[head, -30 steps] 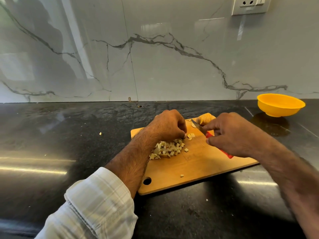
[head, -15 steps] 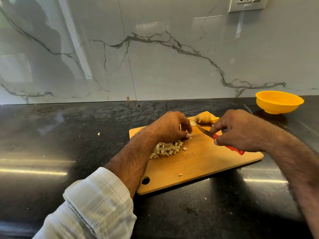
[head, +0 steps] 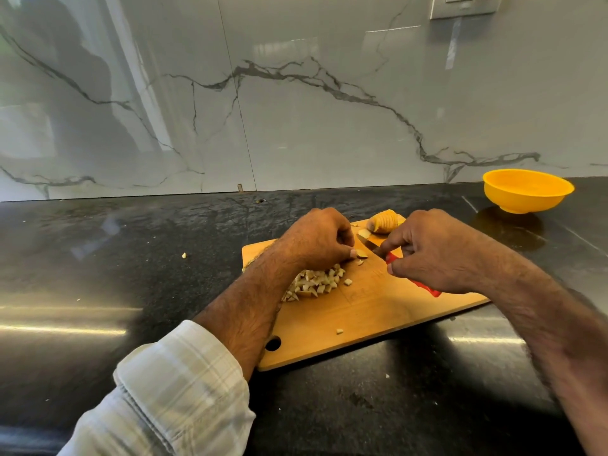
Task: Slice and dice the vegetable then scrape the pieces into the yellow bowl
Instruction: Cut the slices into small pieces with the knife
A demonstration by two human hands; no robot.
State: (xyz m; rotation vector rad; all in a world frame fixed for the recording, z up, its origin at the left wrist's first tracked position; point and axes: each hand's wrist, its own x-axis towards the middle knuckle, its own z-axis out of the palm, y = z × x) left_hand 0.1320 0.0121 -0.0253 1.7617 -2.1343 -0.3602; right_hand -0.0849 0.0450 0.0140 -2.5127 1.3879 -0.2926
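A wooden cutting board (head: pixel 378 311) lies on the black counter. On it sits a pile of pale diced vegetable pieces (head: pixel 317 281), partly under my left wrist. My left hand (head: pixel 317 240) pinches a small vegetable slice (head: pixel 361 255) against the board with curled fingers. My right hand (head: pixel 434 250) grips a red-handled knife (head: pixel 391 258); its blade points up-left toward the slice. A sliced yellow vegetable chunk (head: pixel 385 221) rests at the board's far edge. The yellow bowl (head: pixel 526 190) stands empty at the far right.
A marble backsplash runs behind the counter, with a wall socket (head: pixel 464 6) at the top right. A stray vegetable bit (head: pixel 184 255) lies on the counter left of the board. One loose piece (head: pixel 339 331) sits near the board's front.
My left hand has pulled a slice from the chunk toward the board's middle. The knife hand drew back slightly to the right, then came in close beside the slice.
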